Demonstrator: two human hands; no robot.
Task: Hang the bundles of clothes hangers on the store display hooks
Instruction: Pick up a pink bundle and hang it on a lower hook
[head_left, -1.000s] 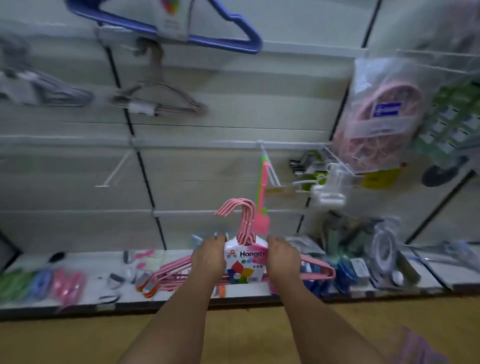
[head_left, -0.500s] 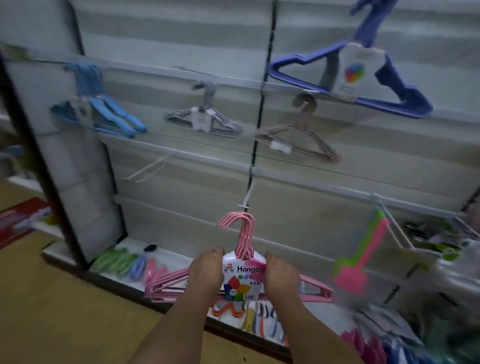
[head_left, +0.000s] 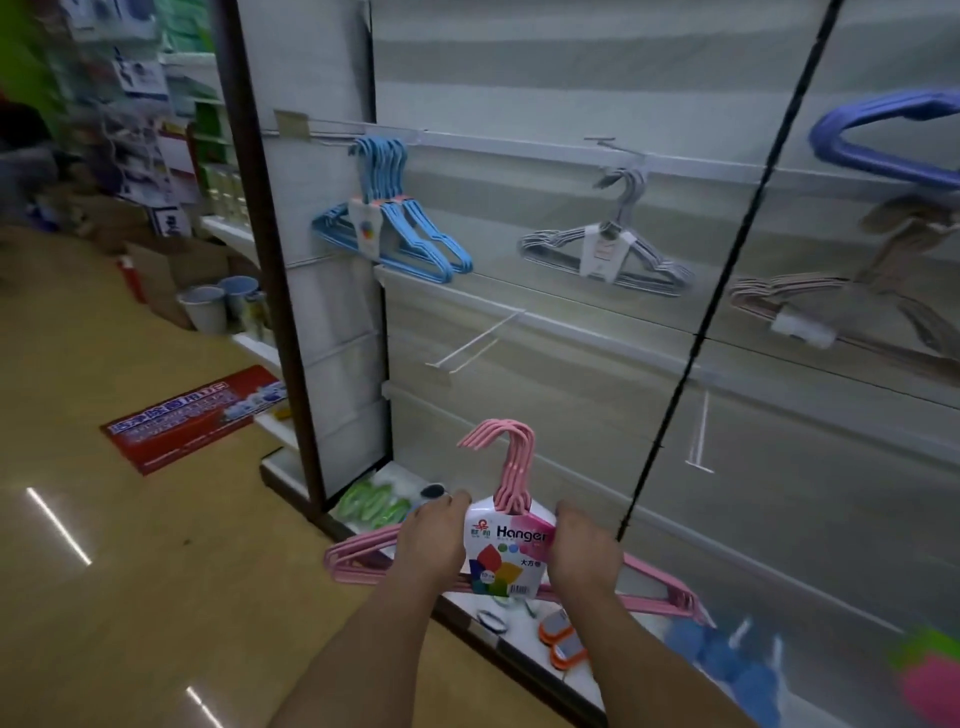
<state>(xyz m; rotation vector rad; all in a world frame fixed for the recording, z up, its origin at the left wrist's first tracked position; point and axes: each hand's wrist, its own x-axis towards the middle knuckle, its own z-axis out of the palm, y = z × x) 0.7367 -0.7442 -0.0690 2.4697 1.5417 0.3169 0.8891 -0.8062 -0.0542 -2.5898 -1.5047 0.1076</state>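
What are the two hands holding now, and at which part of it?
Both hold the pink hanger bundle. The left hand grips its shoulder left of the paper label; the right hand grips the shoulder on the right.

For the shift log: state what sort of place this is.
Most likely a household-goods shop aisle: packaged blue hanger bundles hang from slatwall hooks, an empty display hook waits below, and stocked shelves line the aisle at left.

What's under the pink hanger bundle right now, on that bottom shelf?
Below the pink hanger bundle, held by the left hand and right hand, the bottom shelf shows orange clips and a small dark ring. Whatever lies directly behind the hands and label is covered.
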